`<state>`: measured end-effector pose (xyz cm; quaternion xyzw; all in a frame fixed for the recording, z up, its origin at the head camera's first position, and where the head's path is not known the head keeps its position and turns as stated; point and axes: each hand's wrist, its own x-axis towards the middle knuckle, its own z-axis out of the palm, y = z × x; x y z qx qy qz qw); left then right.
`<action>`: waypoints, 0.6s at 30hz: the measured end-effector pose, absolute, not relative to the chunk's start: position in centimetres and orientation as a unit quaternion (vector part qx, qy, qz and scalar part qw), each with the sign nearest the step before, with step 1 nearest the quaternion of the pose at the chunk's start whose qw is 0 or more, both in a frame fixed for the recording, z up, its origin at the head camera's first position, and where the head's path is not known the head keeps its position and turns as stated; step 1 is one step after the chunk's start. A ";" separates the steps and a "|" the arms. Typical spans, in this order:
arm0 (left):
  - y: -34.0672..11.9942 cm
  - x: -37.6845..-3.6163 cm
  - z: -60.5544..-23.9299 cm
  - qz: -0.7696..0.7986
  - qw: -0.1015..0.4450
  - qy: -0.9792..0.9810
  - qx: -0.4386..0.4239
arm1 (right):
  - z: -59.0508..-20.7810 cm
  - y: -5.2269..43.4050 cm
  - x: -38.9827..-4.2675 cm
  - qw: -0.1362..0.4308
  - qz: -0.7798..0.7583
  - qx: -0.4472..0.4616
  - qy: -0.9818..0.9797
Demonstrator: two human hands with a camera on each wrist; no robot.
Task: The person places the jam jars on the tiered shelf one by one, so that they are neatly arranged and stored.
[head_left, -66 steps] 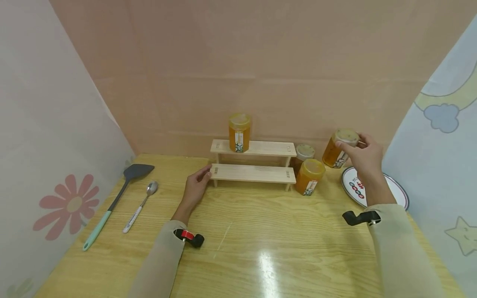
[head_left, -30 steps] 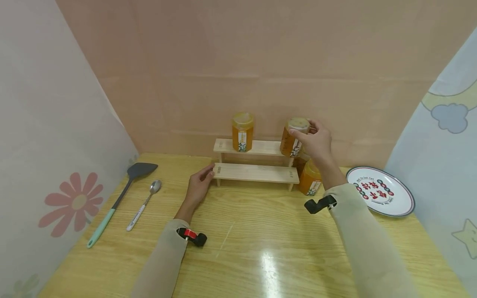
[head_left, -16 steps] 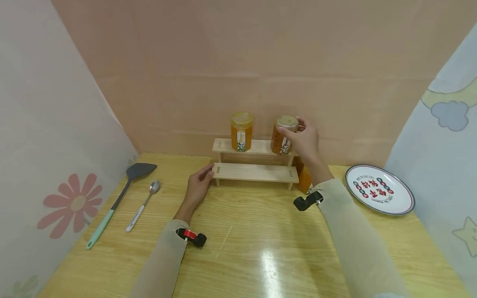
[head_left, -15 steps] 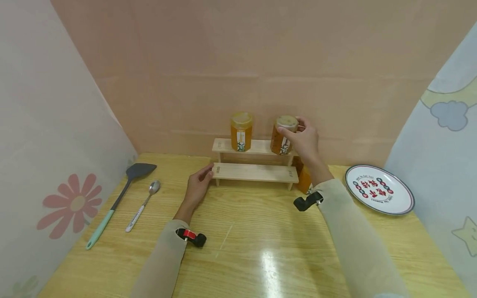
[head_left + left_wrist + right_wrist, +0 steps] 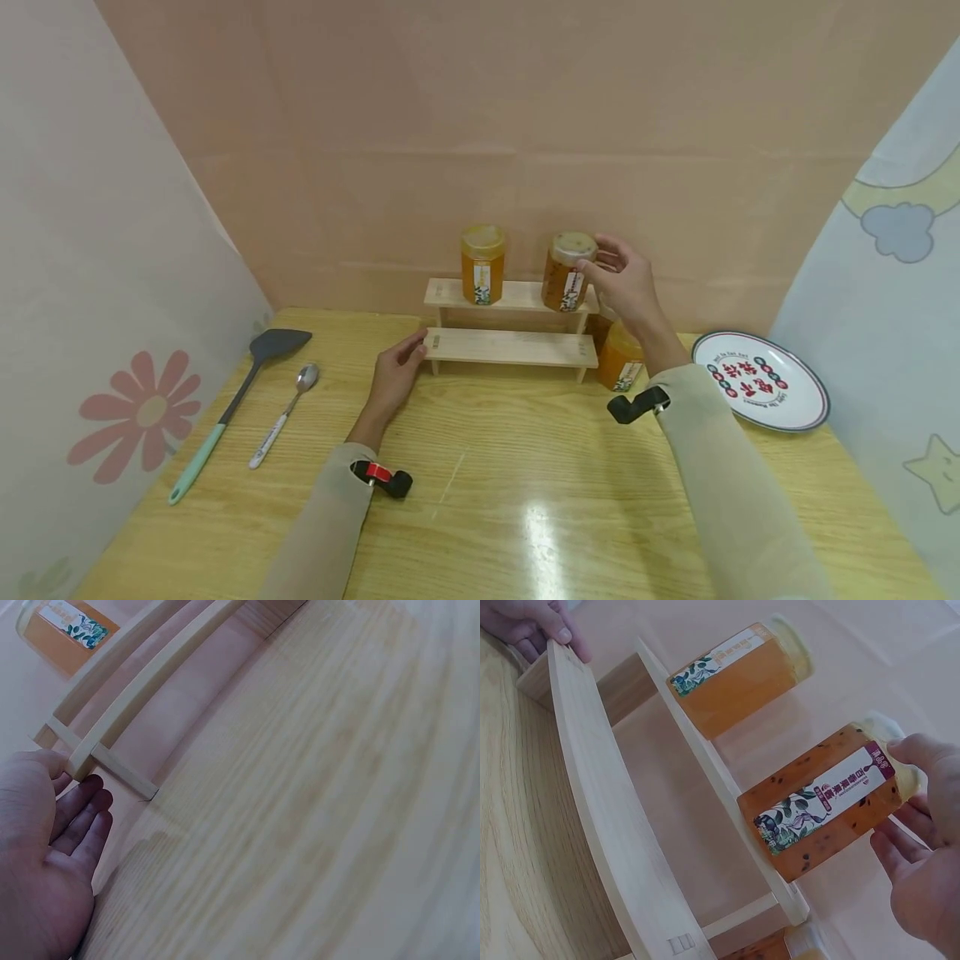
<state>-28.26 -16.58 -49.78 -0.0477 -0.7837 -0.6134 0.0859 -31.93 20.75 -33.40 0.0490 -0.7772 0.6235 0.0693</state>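
Observation:
My left hand pinches the left end of the lower step of a small two-step wooden shelf; its other fingers lie loosely curled beside the leg. On the upper step stands a dark amber jar of jam with dark specks and a pale lid. My right hand is at its right side, the thumb at the lid's edge and the fingers spread behind, loosely about it. A lighter orange jar with a yellowish lid stands upright to its left on the same step.
Another yellow-lidded jar stands on the table by the shelf's right end, partly behind my right wrist, with one more mostly hidden behind it. An oval plate lies at the right. A spatula and a spoon lie at the left.
The dark jar came from above the plate at the right onto the upper step. Since half a second ago, my right hand has loosened and drawn slightly right. My left hand stayed at the shelf.

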 end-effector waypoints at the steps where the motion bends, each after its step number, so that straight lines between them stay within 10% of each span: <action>1: -16.6 -28.3 -49.8 -0.614 0.086 -0.783 -0.048 | -33.4 20.7 -32.0 0.068 0.623 0.049 -0.778; 18: -16.3 -28.2 -49.6 -0.623 0.088 -0.776 -0.050 | -33.7 17.9 -32.4 0.097 0.623 0.035 -0.776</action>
